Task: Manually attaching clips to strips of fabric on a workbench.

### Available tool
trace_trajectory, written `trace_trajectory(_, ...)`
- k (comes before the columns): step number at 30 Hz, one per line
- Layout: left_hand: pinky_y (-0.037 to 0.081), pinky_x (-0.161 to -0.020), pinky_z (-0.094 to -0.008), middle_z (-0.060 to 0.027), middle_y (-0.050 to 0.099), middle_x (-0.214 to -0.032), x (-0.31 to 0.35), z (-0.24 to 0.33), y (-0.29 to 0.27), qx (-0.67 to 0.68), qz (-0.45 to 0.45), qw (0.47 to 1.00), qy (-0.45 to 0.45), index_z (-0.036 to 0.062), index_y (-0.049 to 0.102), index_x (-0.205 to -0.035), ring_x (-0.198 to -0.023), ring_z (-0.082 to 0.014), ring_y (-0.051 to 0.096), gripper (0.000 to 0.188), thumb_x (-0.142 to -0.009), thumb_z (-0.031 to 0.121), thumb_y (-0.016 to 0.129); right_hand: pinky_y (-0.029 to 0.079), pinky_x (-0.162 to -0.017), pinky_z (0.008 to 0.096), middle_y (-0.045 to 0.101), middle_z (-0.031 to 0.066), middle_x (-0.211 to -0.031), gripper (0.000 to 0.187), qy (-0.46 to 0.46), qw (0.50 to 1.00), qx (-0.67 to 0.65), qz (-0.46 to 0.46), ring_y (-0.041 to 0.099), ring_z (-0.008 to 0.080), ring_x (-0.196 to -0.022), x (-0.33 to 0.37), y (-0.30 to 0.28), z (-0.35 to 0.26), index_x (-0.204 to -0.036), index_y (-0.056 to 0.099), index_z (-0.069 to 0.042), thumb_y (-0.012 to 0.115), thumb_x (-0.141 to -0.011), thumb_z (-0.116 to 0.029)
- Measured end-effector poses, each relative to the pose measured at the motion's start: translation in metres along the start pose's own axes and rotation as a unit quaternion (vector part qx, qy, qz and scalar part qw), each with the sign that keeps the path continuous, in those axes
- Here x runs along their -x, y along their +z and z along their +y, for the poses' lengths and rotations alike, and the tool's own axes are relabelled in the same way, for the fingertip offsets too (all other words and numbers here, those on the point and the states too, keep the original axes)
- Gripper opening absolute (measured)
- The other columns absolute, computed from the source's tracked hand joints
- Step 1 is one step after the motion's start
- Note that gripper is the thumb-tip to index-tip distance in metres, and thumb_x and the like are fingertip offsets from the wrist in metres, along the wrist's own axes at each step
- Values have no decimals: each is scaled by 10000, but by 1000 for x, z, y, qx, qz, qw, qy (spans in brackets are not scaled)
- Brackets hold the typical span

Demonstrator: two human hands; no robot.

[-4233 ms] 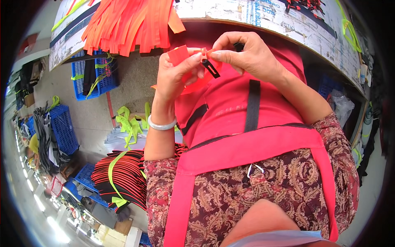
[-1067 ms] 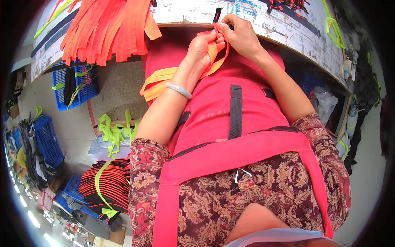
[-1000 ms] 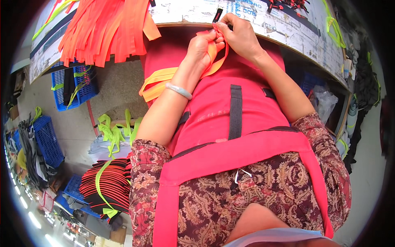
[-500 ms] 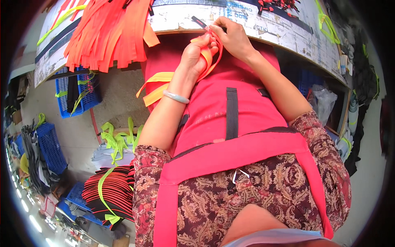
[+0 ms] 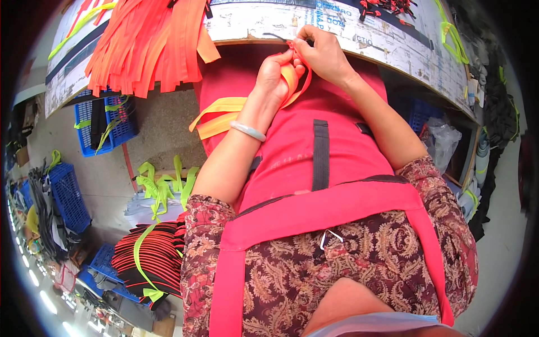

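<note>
Pinching at the table's edge (image 5: 393,48), both hands work one yellow-orange strap (image 5: 224,115). The left hand (image 5: 275,76) is closed around its folded loop, holding it taut over the red apron (image 5: 292,163); the right hand (image 5: 323,56) nips the strap's end with fingertips, right beside a thin dark piece, likely so the two meet. The strap's tail trails down to the left.
</note>
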State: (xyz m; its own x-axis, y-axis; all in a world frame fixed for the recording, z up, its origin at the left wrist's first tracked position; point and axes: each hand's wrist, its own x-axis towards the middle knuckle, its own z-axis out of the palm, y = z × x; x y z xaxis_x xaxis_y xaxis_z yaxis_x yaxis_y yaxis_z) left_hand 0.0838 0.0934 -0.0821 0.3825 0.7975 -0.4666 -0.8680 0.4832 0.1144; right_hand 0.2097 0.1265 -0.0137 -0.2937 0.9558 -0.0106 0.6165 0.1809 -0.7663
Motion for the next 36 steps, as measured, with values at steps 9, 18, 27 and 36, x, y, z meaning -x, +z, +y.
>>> trace_trajectory(9,504,-612,-270,-86,574,-863,0,1,-5,68,-40,996,-35,-25,527,-993,-684,-146,538,121,-936,60,465,522,-597,387,637,150,-677,118,52,993,-106,24,665,302,-634,8,14,-9,-871,557,-11,587,-852,-123)
trace_trajectory(18,452,-497,-233,-70,595,-780,7,7,7,16,12,1000,10,-17,571,-963,-585,-120,533,105,-928,71,524,479,-530,290,605,72,-656,153,-104,993,-41,43,614,160,-570,-4,10,7,-858,567,-8,585,-901,-153)
trace_trajectory(27,426,-567,-194,-18,604,-770,106,28,60,-477,-8,763,436,-3,670,-907,-658,-66,542,60,-848,7,662,438,-676,206,598,-10,-786,172,-55,962,-242,-109,517,62,-727,36,-38,-49,-904,662,-18,724,-817,-153)
trace_trajectory(36,434,-681,-206,3,590,-783,125,25,72,-484,6,784,390,-13,607,-861,-737,-65,525,31,-870,4,631,443,-675,245,586,44,-810,182,-178,955,-231,-53,523,102,-741,43,-26,-67,-924,619,4,685,-854,-150)
